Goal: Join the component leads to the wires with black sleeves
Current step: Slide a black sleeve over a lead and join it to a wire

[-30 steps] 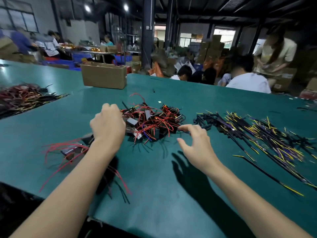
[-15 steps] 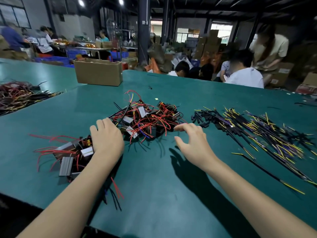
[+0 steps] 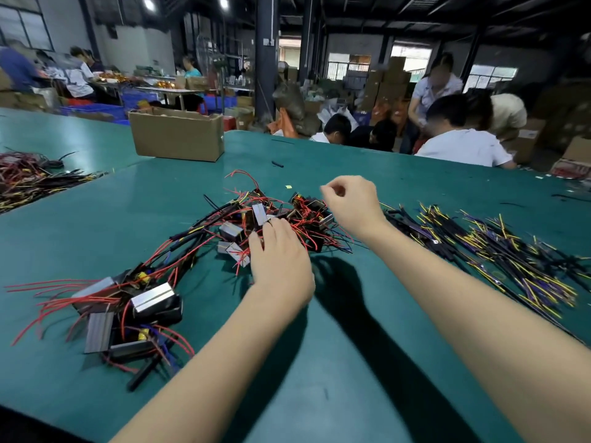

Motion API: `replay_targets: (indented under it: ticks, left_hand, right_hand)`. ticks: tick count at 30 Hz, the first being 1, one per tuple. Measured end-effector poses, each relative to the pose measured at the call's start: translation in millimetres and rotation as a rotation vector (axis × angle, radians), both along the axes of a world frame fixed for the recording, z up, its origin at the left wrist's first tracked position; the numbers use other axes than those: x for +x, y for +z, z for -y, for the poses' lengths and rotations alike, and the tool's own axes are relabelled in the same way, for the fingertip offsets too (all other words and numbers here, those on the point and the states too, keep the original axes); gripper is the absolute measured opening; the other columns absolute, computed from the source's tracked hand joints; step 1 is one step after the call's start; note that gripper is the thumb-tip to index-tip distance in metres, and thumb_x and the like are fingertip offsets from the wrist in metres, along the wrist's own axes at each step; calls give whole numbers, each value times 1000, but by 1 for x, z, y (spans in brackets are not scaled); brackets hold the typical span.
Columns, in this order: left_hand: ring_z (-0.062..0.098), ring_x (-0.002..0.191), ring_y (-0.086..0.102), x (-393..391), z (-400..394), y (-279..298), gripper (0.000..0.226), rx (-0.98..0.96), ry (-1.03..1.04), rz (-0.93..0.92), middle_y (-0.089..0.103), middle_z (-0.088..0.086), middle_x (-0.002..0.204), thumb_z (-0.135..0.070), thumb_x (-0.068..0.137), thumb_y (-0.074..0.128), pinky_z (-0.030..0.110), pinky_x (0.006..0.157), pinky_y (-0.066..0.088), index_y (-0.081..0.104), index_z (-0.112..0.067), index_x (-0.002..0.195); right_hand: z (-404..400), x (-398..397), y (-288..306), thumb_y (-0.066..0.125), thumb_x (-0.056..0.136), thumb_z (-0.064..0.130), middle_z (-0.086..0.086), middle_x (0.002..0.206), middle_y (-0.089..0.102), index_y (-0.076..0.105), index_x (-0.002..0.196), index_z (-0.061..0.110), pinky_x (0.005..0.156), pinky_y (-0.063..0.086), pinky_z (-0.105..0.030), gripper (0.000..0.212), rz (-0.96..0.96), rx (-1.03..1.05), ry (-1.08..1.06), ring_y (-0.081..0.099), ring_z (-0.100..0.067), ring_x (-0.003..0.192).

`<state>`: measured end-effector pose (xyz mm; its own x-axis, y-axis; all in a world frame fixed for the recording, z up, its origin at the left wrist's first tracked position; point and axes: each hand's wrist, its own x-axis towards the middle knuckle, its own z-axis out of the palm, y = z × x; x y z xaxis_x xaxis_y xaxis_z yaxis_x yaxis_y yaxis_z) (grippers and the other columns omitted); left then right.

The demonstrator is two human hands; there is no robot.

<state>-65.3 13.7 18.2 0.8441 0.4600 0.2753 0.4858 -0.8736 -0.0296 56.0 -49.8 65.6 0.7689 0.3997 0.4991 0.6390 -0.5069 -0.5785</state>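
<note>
A tangled pile of small black and silver components with red leads (image 3: 243, 215) lies mid-table. My left hand (image 3: 279, 260) reaches into its near side, straight fingers touching the parts. My right hand (image 3: 351, 203) is raised over the pile's right edge with fingers curled and thumb and forefinger tips together; no wire shows between them. The wires with black sleeves and yellow and purple ends (image 3: 499, 251) are spread out to the right. A second cluster of components (image 3: 128, 308) sits at the near left.
The work surface is a green table (image 3: 319, 362). A cardboard box (image 3: 176, 135) stands at the back, and another heap of wires (image 3: 28, 180) lies at the far left. Several people sit or stand beyond the far edge.
My left hand moved right from the near-left cluster into the central pile. My right hand lifted off the table and curled its fingers above the pile.
</note>
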Motion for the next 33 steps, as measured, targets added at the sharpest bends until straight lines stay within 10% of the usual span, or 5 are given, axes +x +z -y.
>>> replay_targets:
  ticks: [6, 11, 16, 26, 33]
  left_hand:
    - [30, 146, 2, 5, 4, -13, 95, -119, -24, 43, -6, 22, 157, -42, 92, 50, 42, 118, 10, -11, 8, 145]
    - [27, 147, 3, 5, 0, -16, 98, -168, -56, 112, -2, 18, 158, -53, 91, 46, 43, 117, 11, -16, 0, 146]
    - [30, 147, 1, 9, -1, -9, 92, -248, -46, 8, -7, 20, 158, -59, 93, 37, 46, 117, 10, -11, -5, 149]
    - [28, 144, -15, 6, 37, 14, 75, -224, -142, 287, -16, 17, 155, -21, 81, 50, 59, 111, -4, 13, -19, 146]
    - [25, 132, 37, 25, 46, 21, 60, -313, -466, 327, 23, 5, 150, -23, 89, 55, 42, 104, 32, 29, -27, 143]
  right_hand:
    - [-38, 13, -2, 60, 84, 24, -7, 74, 61, 49, 69, 10, 67, 51, -32, 23, -382, -385, -71, 57, -23, 64]
    - [-22, 25, 12, 55, 80, 16, -10, 81, 58, 60, 78, 10, 68, 44, -29, 8, -291, -124, -259, 51, -28, 72]
    - [30, 26, 28, 57, 89, 22, -25, 66, 59, 66, 69, -7, 68, 43, -32, 36, -186, 345, -171, 44, -17, 62]
    - [107, 7, -15, 59, 93, 25, 2, 61, 61, 66, 68, 18, 45, 33, -12, 27, -452, 464, 54, 48, 2, 44]
    - [138, -3, -32, 58, 94, 28, 4, 59, 62, 70, 69, 20, 48, 34, -13, 28, -450, 187, 134, 50, 0, 47]
